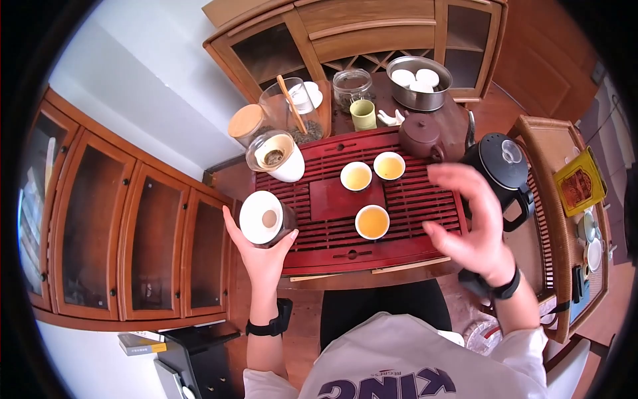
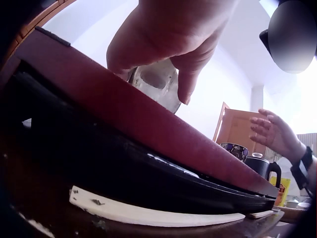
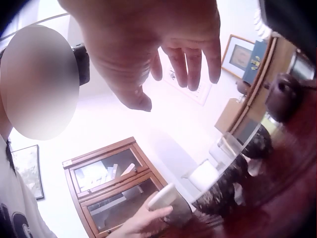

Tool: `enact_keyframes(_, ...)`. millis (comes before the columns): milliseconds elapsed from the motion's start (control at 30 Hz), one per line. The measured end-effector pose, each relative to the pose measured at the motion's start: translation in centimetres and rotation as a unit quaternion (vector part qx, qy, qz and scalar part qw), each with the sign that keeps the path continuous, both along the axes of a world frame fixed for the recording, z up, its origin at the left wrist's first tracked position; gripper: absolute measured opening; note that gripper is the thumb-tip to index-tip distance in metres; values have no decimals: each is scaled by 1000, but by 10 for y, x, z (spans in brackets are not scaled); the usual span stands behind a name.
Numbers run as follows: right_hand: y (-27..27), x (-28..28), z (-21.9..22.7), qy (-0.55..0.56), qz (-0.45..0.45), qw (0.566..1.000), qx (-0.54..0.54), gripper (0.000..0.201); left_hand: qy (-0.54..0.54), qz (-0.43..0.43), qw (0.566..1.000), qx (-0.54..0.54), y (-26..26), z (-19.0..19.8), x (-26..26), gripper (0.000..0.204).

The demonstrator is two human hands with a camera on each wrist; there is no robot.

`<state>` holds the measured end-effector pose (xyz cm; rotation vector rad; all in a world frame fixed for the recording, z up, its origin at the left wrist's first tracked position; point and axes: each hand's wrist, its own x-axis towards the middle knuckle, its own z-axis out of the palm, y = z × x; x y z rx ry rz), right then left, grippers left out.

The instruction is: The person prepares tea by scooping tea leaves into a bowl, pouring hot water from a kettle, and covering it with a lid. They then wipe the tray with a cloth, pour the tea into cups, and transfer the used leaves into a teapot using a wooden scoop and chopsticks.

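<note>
My left hand (image 1: 262,256) grips a clear glass vessel (image 2: 161,91) from its near side, thumb and fingers round it. Its white round top (image 1: 251,216) has a tan circle inside. The vessel is at the left front edge of a red slatted tea tray (image 1: 412,219). Over the tray's right side my right hand (image 1: 475,223) hangs with fingers spread and nothing held. Three teacups of amber tea stand on the tray: a front cup (image 1: 372,221), a left cup (image 1: 356,176) and a right cup (image 1: 389,165).
Behind the left hand stands a white vessel with a strainer (image 1: 287,166). A dark clay teapot (image 1: 421,135) is at the tray's back right, beside a black electric kettle (image 1: 503,174). Glass jars (image 1: 352,85), a green cup (image 1: 363,114) and a steel pot (image 1: 432,101) stand behind.
</note>
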<state>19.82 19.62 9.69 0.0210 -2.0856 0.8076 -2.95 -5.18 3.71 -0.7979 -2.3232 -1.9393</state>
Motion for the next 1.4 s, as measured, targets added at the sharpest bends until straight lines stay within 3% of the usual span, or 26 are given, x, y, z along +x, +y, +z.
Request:
enact_keyframes(100, 11, -27, 36, 103, 66, 992, 4, 34, 56, 11, 998, -21, -2, -9, -3, 124)
enact_keyframes(167, 19, -44, 59, 173, 71, 980, 72, 21, 52, 4, 999, -10, -3, -11, -3, 124)
enact_keyframes(267, 19, -80, 91, 138, 94, 981, 97, 28, 32, -3, 999, 32, 2, -16, 0, 121)
enact_keyframes(300, 10, -98, 96, 117, 101, 988, 31, 29, -4, -19, 998, 67, 4, -16, 3, 119)
enact_keyframes(333, 2, -117, 96, 95, 107, 989, -35, 32, -40, -35, 993, 102, 5, -17, 5, 117)
enact_keyframes(433, -7, -167, 80, -25, 99, 993, -51, 56, -26, -50, 992, 111, 6, -24, 4, 115)
enact_keyframes(533, -15, -208, 48, -152, 94, 983, 40, 90, -35, -60, 990, 120, 6, -25, 3, 114)
enact_keyframes(600, -17, -229, 29, -190, 78, 972, 110, 100, -49, -65, 989, 126, 5, -26, 2, 114)
enact_keyframes(733, -21, -249, 19, -287, 58, 945, 147, 107, -25, -67, 991, 115, 3, -33, 0, 114)
enact_keyframes(800, -20, -256, 16, -320, 94, 929, 164, 109, 16, -66, 994, 91, 3, -37, -3, 114)
enact_keyframes(1133, -36, -267, 14, -368, 29, 914, 172, 81, 15, -62, 994, 90, 3, -37, -3, 116)
enact_keyframes(1400, -44, -259, 16, -398, 18, 907, 132, 84, 15, -66, 993, 95, 3, -39, -3, 115)
